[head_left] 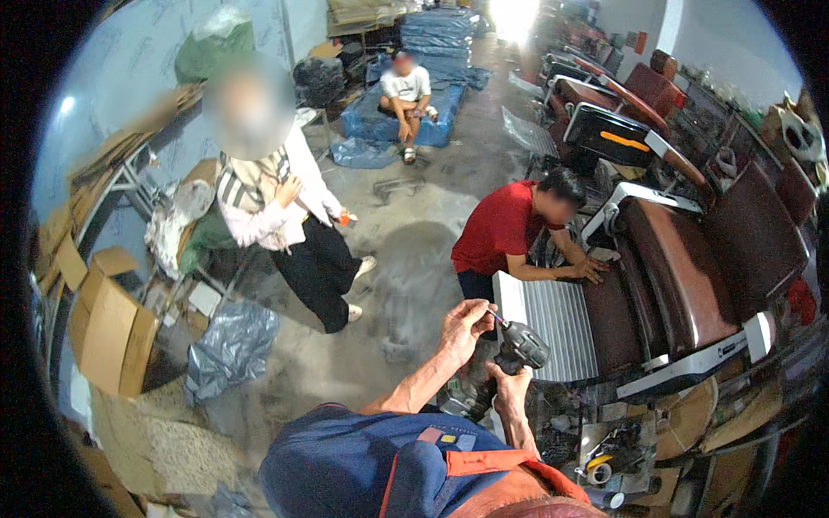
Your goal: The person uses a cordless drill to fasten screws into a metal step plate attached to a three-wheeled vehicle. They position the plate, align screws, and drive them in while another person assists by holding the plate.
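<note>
A dark cordless drill (523, 345) is held up in front of my body, its nose tilted toward the upper left. My right hand (511, 384) is closed round its grip, which the fingers partly hide. At the nose, my left hand (466, 326) pinches a thin bit (496, 318) between thumb and fingers. Just beyond the drill is a ribbed metal footrest (561, 332), joined to a brown padded chair (682, 276) with white side frames. Bent over that chair, a co-worker in a red shirt (496, 226) presses both hands on its brown lower pad.
More brown chairs (596, 91) line the right side. A person in a light top (306, 190) stands at the left, and another (406, 86) sits on a blue-wrapped stack. Cardboard boxes (112, 324) and a grey plastic sheet (231, 345) lie left. Tape (599, 471) and tools are lower right.
</note>
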`<state>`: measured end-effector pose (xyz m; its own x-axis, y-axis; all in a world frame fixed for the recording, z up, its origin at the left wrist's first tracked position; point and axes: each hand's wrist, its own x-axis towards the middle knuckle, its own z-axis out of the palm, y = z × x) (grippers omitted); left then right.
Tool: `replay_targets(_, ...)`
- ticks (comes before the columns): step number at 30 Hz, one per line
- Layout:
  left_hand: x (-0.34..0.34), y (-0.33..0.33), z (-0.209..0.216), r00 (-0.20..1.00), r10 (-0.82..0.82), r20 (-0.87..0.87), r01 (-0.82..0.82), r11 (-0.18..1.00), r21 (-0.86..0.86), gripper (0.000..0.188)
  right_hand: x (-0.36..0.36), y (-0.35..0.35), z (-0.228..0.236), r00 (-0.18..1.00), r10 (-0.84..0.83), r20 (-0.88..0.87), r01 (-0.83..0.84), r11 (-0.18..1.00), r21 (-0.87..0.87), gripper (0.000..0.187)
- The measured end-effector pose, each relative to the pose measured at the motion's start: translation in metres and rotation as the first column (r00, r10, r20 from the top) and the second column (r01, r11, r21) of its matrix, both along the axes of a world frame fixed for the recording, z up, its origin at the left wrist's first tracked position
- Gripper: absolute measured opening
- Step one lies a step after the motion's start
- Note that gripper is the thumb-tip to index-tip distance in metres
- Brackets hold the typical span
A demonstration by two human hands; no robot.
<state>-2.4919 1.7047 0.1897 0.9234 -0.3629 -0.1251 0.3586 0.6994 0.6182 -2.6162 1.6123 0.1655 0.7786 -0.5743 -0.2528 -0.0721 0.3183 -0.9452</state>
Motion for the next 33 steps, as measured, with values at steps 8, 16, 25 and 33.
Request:
replay_targets(8, -0.034, 0.02, 0.006, 0.978, 0.202, -0.047, -0.204, 0.978, -0.047, 0.009, -0.028, -0.004, 0.014, 0.982, 0.185, 0.037, -0.179, 0.976, -0.121, 0.035)
replay_targets(16, -0.092, 0.009, 0.023, 0.988, 0.111, -0.109, -0.117, 0.992, -0.044, 0.011, -0.092, -0.028, 0.014, 0.966, 0.25, -0.069, -0.26, 0.933, -0.248, 0.032)
replay_targets(25, -0.161, -0.024, 0.031, 0.994, 0.076, -0.075, -0.081, 0.994, -0.066, 0.012, -0.151, -0.058, 0.001, 0.861, 0.459, 0.219, -0.507, 0.809, 0.297, 0.034)
replay_targets(33, -0.199, -0.049, 0.017, 0.979, 0.153, -0.135, -0.156, 0.988, -0.01, 0.016, -0.19, -0.075, 0.004, 0.878, 0.473, 0.075, -0.479, 0.861, 0.17, 0.028)
